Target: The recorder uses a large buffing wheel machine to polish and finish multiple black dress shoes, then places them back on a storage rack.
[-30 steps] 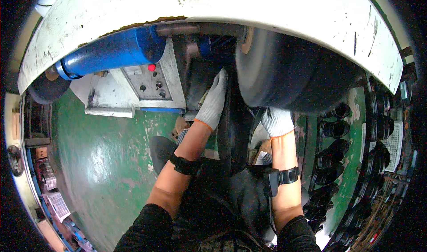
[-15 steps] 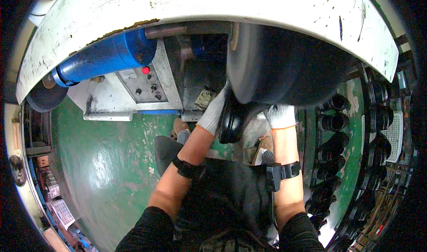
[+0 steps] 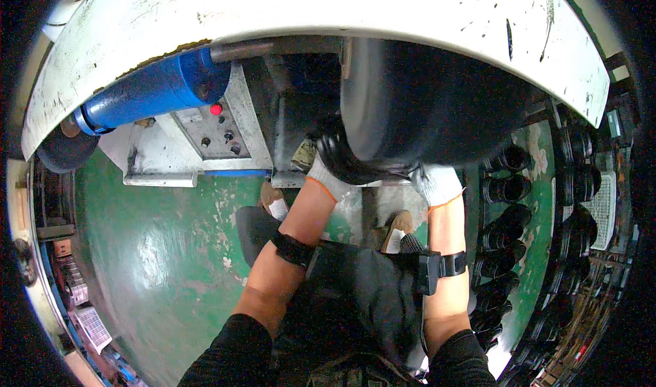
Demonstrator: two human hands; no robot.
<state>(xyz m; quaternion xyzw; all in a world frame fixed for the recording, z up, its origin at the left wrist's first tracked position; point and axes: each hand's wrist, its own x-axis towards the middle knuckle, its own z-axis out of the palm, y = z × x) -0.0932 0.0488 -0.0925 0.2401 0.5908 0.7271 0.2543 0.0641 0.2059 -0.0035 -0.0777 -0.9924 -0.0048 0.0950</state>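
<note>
Both my hands wear white gloves and reach up under a large dark wheel [image 3: 424, 100] on a machine. My left hand [image 3: 322, 175] grips the left side of a black rounded part [image 3: 345, 160] that sits against the wheel's lower edge. My right hand [image 3: 437, 183] holds the part's right end, with its fingertips hidden beneath the wheel. A black strap circles each forearm. A dark apron hangs over my front between the arms.
A white curved hood [image 3: 328, 11] arches over the wheel. A blue cylinder [image 3: 150, 90] and a grey control panel with a red button [image 3: 217, 109] sit to the left. Below is a green floor [image 3: 157, 250]. Rows of black cylindrical parts [image 3: 506, 189] stand on the right.
My left hand came down from high beside the wheel and joined the right on the black part. The part now sits against the wheel's lower edge.
</note>
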